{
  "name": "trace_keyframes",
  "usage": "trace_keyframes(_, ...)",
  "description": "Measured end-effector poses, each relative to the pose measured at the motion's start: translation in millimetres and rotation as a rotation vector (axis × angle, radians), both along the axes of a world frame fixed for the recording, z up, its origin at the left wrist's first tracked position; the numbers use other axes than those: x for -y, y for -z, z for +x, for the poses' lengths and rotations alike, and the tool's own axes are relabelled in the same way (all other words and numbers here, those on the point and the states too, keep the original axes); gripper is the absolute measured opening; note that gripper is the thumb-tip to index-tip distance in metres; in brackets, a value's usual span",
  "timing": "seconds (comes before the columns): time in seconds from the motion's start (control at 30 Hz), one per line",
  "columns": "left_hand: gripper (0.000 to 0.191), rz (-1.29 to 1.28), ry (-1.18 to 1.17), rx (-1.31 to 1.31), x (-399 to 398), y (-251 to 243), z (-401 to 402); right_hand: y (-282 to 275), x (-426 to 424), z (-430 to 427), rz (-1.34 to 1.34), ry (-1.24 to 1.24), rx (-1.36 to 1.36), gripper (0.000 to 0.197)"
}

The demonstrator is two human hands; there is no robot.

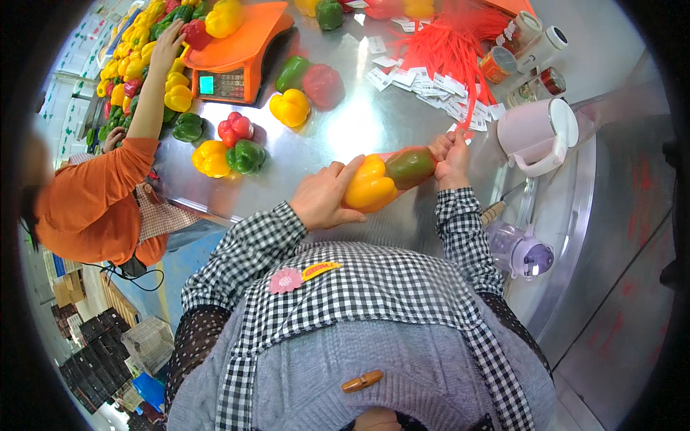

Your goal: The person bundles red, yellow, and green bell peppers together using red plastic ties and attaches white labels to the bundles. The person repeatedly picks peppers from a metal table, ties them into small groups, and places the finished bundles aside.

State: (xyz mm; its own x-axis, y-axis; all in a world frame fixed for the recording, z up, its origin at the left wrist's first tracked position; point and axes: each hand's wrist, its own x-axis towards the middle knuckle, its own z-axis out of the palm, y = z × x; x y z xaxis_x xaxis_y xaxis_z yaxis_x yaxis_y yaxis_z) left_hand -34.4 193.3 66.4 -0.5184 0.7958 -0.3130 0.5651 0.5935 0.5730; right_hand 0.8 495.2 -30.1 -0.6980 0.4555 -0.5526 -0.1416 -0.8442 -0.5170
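My left hand [327,195] curves round the outer side of a yellow bell pepper [371,184] just above the steel table. Against that pepper lies a green bell pepper [411,167], seen through red netting. My right hand [453,159] grips the gathered end of the red mesh bag [470,110], beside the green pepper. How far the netting covers the yellow pepper cannot be made out. Farther up, white printed tags [426,86] lie beside and under a heap of red mesh bags [450,40].
A co-worker's hand [168,46] touches a red pepper [197,35] at an orange scale [232,54]. Groups of peppers [291,106] [235,129] lie on the steel table [345,134]. A pink jug [525,132], several jars [496,64] and a purple bottle [520,252] stand or lie at right.
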Motion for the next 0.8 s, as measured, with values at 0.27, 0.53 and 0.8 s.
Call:
trace_keyframes(0.27,0.065,0.289,-0.409,0.234,32.9,29.7,-35.1,25.0,-0.2,4.3,0.029,0.053,0.087,0.042)
trace_keyframes(0.53,0.067,0.571,-0.211,0.023,-10.5,-35.0,-28.8,-107.3,53.5,-17.1,0.082,-0.359,-0.422,0.045)
trace_keyframes(0.8,0.075,0.925,0.105,0.476,-44.0,-79.7,-22.7,-203.5,116.3,5.7,0.814,-0.701,-0.739,0.042)
